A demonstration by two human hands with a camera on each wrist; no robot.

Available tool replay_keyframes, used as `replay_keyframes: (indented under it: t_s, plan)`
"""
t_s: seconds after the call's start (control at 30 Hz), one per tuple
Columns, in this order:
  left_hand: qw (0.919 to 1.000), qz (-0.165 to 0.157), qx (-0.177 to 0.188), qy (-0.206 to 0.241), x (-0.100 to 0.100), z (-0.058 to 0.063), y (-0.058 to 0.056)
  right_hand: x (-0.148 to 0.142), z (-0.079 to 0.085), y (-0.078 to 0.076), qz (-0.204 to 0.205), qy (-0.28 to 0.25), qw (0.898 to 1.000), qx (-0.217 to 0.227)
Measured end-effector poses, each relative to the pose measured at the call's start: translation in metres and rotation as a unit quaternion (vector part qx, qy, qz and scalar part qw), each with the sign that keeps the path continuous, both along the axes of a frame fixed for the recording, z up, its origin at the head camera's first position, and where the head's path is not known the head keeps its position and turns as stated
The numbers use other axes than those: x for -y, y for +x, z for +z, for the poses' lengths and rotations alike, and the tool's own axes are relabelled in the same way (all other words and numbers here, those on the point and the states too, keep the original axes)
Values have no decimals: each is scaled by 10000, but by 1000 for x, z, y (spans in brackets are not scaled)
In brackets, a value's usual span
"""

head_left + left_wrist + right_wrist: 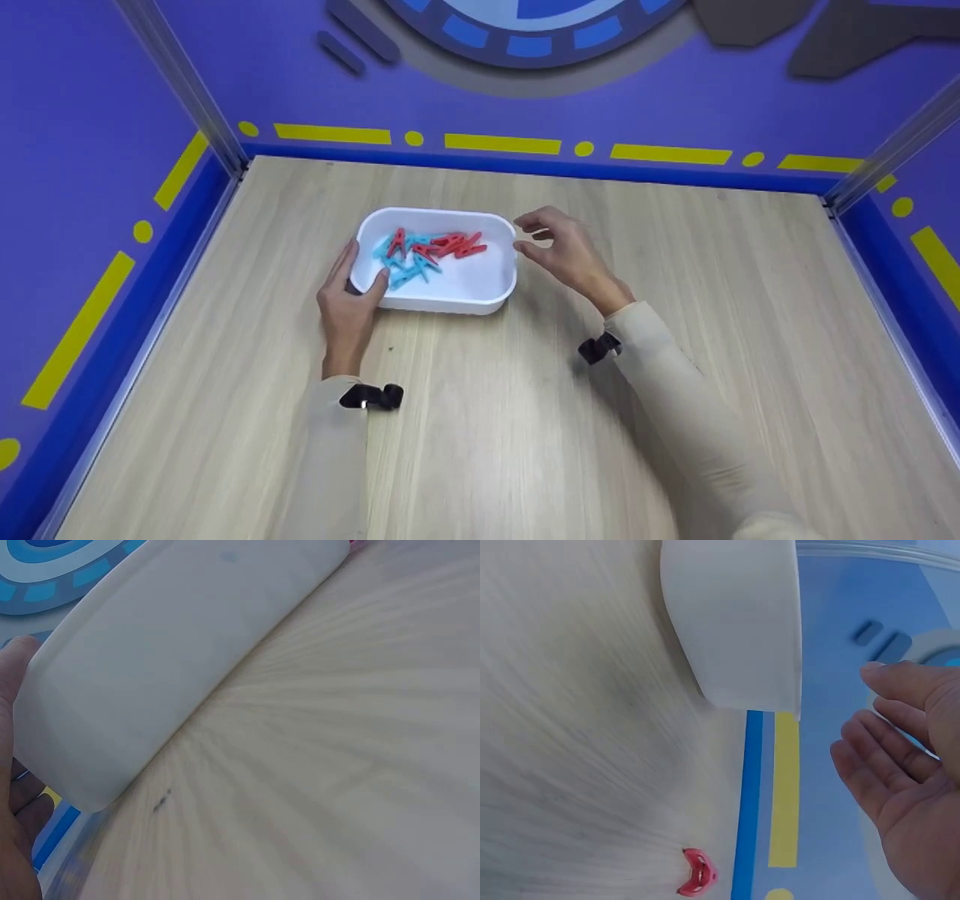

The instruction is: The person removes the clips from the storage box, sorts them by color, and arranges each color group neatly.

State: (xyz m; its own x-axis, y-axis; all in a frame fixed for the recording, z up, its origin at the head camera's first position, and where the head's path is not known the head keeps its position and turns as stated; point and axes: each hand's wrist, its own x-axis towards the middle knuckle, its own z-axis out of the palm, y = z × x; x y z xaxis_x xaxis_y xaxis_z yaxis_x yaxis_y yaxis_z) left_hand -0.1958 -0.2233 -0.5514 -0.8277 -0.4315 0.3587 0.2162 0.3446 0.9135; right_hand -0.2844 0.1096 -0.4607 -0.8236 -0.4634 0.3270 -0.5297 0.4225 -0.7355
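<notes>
White box [442, 306] on wooden table [480, 420], red clips [448, 242] and blue clips [405, 277] heaped inside, left hand [349, 309] gripping its left end, right hand [568, 253] just beside its right end, thumb and fingers apart, lone clip [706, 872] on the table at right

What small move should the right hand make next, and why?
Probably lower the empty right hand toward the red plastic clip on the pale wooden table: it lies outside the white rectangular plastic box, which holds red and blue clips and is gripped by the left hand.
</notes>
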Motion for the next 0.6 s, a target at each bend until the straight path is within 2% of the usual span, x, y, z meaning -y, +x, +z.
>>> replay_keyframes:
  t_s: [0.13,0.37,0.6]
  plan:
    - [10000,-19,-37,43,1,1,0,9,0,-6,268,237,9993,-72]
    - [10000,-28,-46,6,0,1,-1,27,-2,-15,490,688,9962,-196]
    - [9999,-19,-51,-111,1,0,-1,44,-8,-20,812,1521,9848,-200]
